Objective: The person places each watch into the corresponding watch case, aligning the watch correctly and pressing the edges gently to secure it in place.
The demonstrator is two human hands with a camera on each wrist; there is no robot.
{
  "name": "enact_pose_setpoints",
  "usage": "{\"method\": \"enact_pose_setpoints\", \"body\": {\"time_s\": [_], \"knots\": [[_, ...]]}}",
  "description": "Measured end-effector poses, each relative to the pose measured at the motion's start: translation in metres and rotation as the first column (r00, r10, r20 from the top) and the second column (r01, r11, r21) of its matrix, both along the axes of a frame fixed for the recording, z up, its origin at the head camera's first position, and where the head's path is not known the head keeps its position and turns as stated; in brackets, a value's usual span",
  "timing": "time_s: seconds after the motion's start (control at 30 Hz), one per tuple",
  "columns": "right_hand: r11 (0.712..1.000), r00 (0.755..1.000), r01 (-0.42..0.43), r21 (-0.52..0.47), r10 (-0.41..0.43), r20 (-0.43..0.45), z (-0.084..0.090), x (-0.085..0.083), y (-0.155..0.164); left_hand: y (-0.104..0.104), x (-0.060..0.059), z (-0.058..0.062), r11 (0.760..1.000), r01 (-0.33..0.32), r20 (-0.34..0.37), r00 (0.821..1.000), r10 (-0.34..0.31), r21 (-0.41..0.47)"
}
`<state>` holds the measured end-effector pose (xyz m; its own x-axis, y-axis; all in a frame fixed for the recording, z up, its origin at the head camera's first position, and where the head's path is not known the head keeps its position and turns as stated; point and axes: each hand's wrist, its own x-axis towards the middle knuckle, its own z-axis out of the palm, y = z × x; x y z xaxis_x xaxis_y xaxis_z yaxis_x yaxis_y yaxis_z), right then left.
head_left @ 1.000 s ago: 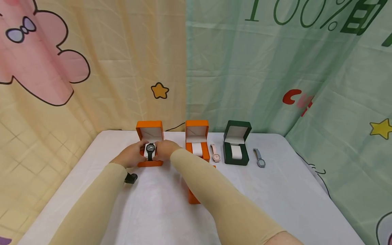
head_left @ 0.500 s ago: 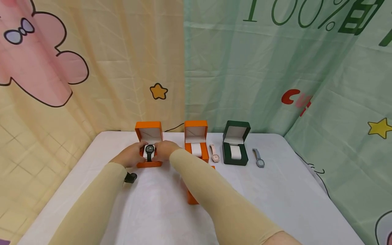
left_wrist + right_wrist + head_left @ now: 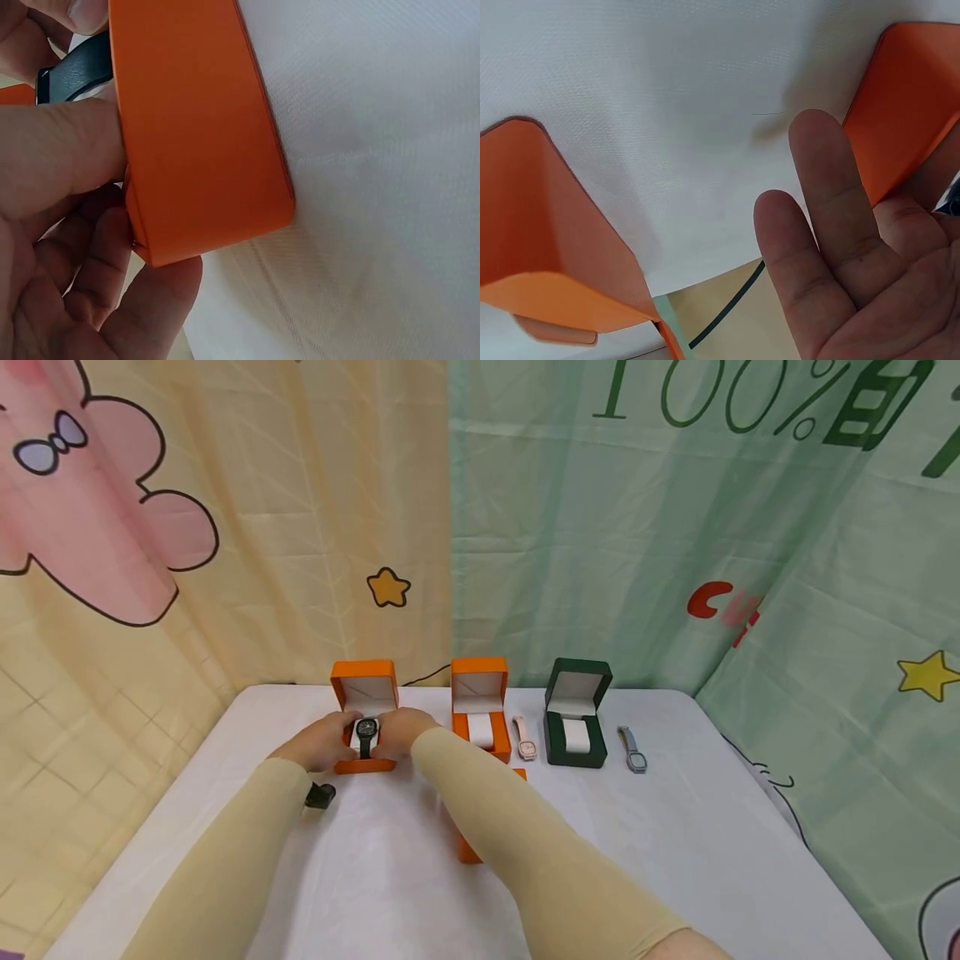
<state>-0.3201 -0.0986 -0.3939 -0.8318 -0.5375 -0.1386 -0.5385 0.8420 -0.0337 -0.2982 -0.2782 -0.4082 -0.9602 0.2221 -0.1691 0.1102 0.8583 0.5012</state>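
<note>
A black wristwatch [image 3: 367, 727] sits round a white cushion [image 3: 354, 740] in the left orange watch box [image 3: 365, 767], whose lid stands raised. My left hand [image 3: 321, 743] holds the cushion's left side. In the left wrist view its thumb [image 3: 60, 150] reaches inside the box wall, beside the dark strap [image 3: 84, 66], while other fingers touch the outside corner. From the right, my right hand [image 3: 401, 732] grips the cushion's other side. Its two outer fingers [image 3: 829, 172] extend outside the box in the right wrist view; its thumb and index are mostly hidden there.
Right of my hands stand an orange box [image 3: 480, 674] and a green box [image 3: 577, 752], both with raised lids and white cushions. A pink watch [image 3: 526, 745] and a grey-blue watch [image 3: 634, 753] lie beside them. Another orange box [image 3: 468, 850] is mostly hidden under my right forearm.
The head view has tilted slightly. Both hands stay at the left box, with the black wristwatch and cushion in almost the same place.
</note>
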Motion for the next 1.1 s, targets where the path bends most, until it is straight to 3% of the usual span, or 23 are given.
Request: {"method": "enact_pose_setpoints", "body": {"time_s": [0.27,0.57,0.83,1.1], "knots": [[0.999,1.0,-0.003,-0.04,0.004,0.017,0.0024,0.0044,0.0008,0.0014,0.0031,0.0029,0.997,0.047,-0.008,0.999,-0.047,-0.069],[1.0,1.0,-0.008,0.009,0.008,0.006,0.0017,0.0024,-0.0018,0.0058,0.0068,0.0045,0.993,-0.03,0.015,0.999,0.032,-0.114],[1.0,1.0,0.001,0.029,-0.001,0.007,0.0002,0.0017,-0.0029,0.0064,0.0073,0.0027,0.995,-0.053,0.046,0.997,0.057,-0.09],[0.999,0.999,0.041,0.019,-0.041,0.018,0.0041,0.0061,-0.003,-0.0006,0.0056,-0.0005,0.997,-0.039,0.014,0.999,0.04,-0.063]]}}
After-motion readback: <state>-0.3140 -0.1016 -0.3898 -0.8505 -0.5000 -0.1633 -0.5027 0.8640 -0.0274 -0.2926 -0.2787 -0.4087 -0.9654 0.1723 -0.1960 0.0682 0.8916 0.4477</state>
